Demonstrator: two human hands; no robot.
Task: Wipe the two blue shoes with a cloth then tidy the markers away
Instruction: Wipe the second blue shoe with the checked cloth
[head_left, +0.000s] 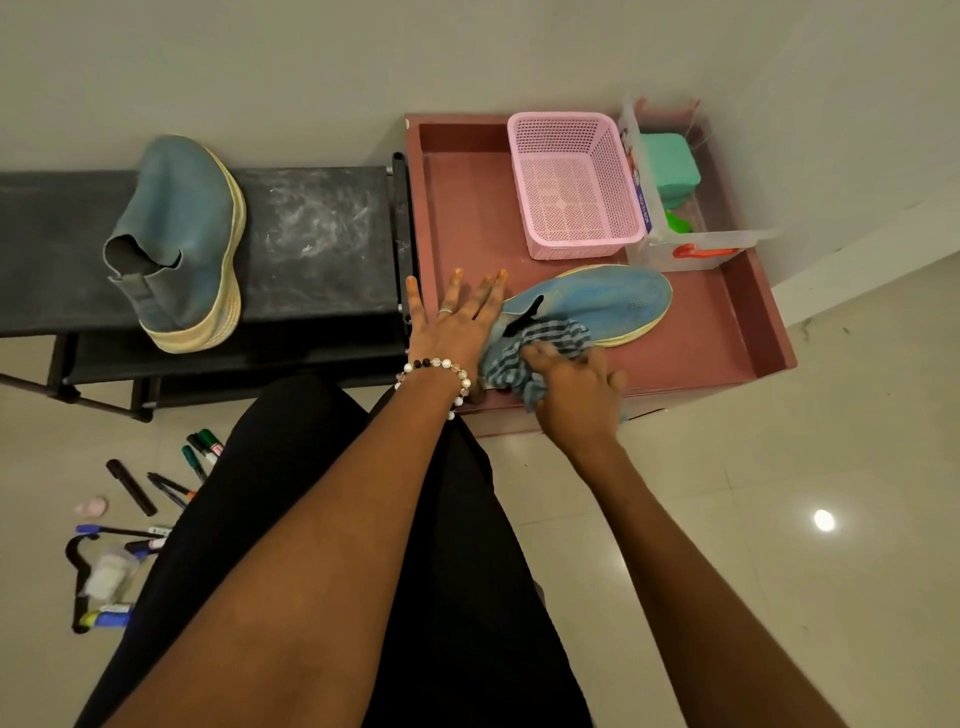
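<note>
Now: left hand (457, 317) flat, fingers spread, beside blue canvas slip-on shoe (597, 304); right hand (574, 387) clutches striped blue-grey cloth (524, 353) against it.

A home, likely an entryway or room corner: glossy cream floor tiles (727, 519) meet a plain pale wall (363, 62). A low black shoe rack (311, 228) with 1 blue shoe (182, 234) on top stands against the wall, beside a pink cabinet top (467, 208) holding a pink plastic basket (571, 182).
</note>
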